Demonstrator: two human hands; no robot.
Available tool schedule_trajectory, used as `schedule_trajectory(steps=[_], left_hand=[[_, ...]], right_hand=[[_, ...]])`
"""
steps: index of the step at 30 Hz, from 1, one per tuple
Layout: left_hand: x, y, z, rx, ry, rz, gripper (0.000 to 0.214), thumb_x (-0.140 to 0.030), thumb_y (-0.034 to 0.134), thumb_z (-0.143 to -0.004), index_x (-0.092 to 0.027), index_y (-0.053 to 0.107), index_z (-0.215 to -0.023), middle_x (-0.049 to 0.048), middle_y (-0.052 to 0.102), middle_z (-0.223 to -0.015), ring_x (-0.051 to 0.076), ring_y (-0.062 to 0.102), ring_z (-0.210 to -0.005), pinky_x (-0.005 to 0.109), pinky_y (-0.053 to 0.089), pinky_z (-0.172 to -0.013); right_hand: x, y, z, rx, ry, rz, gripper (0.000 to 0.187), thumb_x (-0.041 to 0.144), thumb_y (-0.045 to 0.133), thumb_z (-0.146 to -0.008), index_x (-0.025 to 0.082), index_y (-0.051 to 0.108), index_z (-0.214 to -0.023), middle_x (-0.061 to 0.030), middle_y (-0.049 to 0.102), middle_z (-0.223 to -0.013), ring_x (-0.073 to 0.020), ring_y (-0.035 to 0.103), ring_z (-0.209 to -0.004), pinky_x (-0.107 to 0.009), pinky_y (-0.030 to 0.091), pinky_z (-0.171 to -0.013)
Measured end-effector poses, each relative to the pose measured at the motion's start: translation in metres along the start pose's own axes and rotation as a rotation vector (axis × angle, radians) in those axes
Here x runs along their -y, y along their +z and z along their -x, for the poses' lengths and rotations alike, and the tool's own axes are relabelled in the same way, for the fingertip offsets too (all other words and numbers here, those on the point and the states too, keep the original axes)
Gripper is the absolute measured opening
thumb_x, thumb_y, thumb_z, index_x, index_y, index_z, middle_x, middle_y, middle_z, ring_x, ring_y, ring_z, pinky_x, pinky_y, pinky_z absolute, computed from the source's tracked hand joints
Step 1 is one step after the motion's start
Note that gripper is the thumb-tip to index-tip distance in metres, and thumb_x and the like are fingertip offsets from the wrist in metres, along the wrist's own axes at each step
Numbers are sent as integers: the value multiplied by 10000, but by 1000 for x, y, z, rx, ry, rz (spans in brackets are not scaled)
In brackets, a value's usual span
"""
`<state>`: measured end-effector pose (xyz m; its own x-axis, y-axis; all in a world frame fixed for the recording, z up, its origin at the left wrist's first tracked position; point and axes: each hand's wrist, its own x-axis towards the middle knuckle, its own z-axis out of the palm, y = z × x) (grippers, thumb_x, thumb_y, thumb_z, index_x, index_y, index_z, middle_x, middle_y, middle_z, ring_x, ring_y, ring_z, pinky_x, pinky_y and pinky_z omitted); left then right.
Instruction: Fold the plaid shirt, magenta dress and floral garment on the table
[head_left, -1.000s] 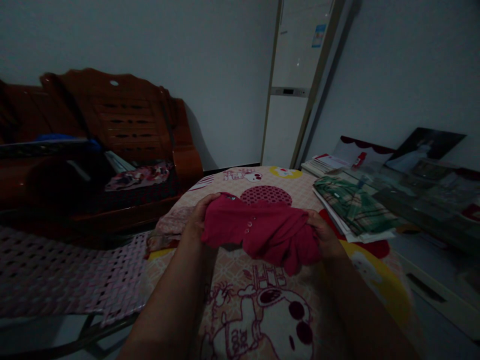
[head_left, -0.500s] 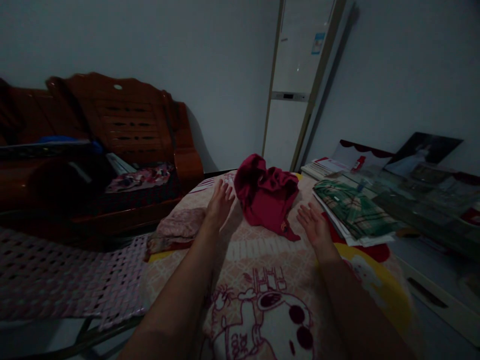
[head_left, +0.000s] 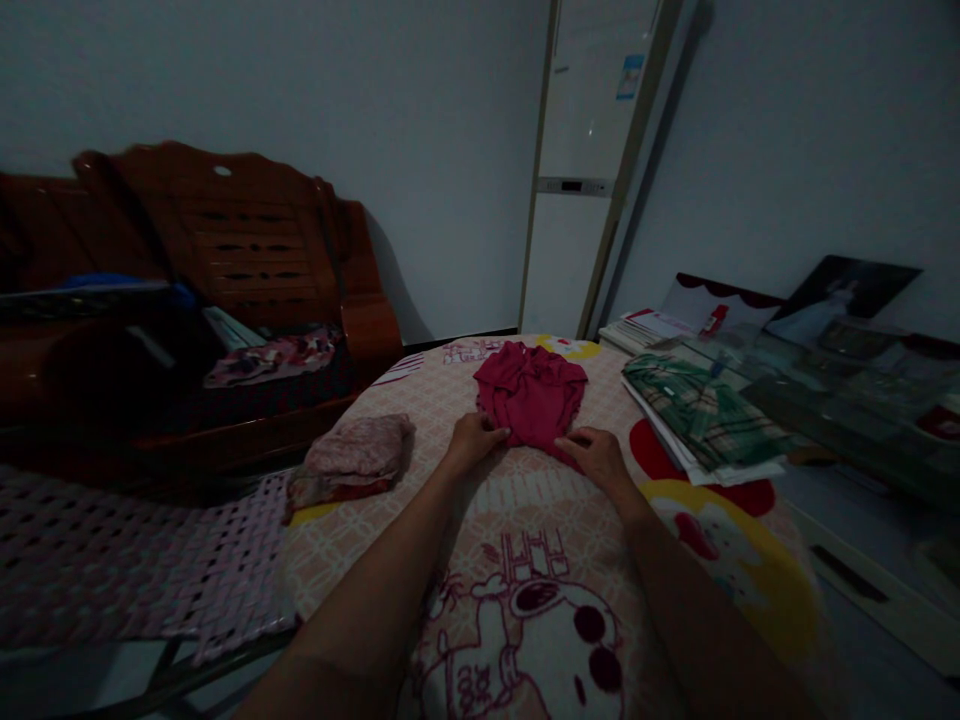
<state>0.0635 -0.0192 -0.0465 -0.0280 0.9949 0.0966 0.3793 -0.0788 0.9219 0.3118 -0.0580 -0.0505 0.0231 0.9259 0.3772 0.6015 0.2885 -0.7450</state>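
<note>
Seemingly soft and light, the red garment lies crumpled on the cartoon-print blanket, best taken by its near hem, where the left hand pinches it and the right hand rests, grip unclear.

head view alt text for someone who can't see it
The left hand and right hand touch the near edge of a red garment lying on a cartoon-print cover. A folded plaid cloth lies to its right, a pink bundle to its left.
</note>
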Motion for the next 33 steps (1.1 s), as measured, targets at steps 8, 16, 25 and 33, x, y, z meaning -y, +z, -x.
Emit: schedule_trajectory(steps=[8, 16, 25, 33], left_hand=[[-22, 1, 2, -163, 103, 433, 139, -299, 660, -732, -198, 567, -722, -19, 556, -647, 141, 522, -636, 237, 417, -615], [-6, -60, -18, -377, -117, 401, 119, -279, 639, -700, -177, 584, -727, -27, 584, -643, 133, 540, -628, 224, 421, -612], [20, -71, -8, -246, -157, 58, 283, -252, 729, -650, -202, 662, -921, 60, 719, -811, 237, 676, -802, 291, 490, -715], [19, -80, -11, -191, -14, -247, 383, -131, 692, -645, -211, 688, -1019, 111, 734, -1042, 307, 671, -1008, 359, 478, -900]], right_hand=[[-1, -3, -6, -178, 72, -255, 195, 367, 640, -695, 190, 714, -728, -26, 716, -707, -197, 632, -694, -320, 498, -696], [-27, -24, -17, -461, 376, -647, 267, 447, 674, -583, 201, 617, -670, 11, 628, -557, -180, 581, -548, -316, 483, -574], [-7, -15, -1, -307, -33, 396, 371, 476, 629, -787, 159, 698, -965, -141, 716, -939, -265, 633, -857, -362, 473, -781], [-22, -23, -4, -189, 94, 349, 347, 120, 490, -676, 169, 739, -912, -108, 743, -841, -256, 673, -813, -348, 489, -765]])
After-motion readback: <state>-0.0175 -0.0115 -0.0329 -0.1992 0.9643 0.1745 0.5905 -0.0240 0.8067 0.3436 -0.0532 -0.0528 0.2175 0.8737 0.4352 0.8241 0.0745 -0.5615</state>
